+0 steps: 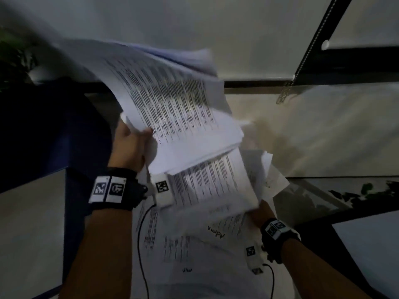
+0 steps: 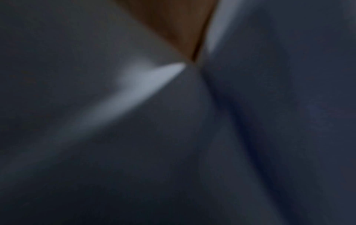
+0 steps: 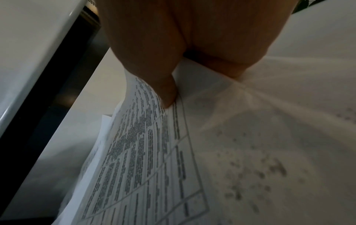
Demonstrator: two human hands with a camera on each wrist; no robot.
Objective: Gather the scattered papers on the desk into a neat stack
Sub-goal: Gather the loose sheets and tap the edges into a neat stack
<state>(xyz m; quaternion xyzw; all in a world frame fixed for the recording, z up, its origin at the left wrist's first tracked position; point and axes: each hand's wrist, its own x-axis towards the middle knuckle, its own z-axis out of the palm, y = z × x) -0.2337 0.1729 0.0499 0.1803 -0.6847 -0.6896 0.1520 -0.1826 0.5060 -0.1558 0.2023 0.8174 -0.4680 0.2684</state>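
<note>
My left hand (image 1: pixel 129 145) grips a bowed bundle of white printed sheets (image 1: pixel 172 104) above the pale desk (image 1: pixel 323 130); my right hand (image 3: pixel 173 50) pinches another sheaf's corner (image 3: pixel 154 152). Loose pages could slip and fan out, since neither bundle is squared.

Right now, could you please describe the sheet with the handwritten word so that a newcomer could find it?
Start at the lifted bundle of papers and look below it, toward the right hand. The sheet lies flat there, and unlike its printed neighbours it bears an upside-down handwritten "Admin".
</note>
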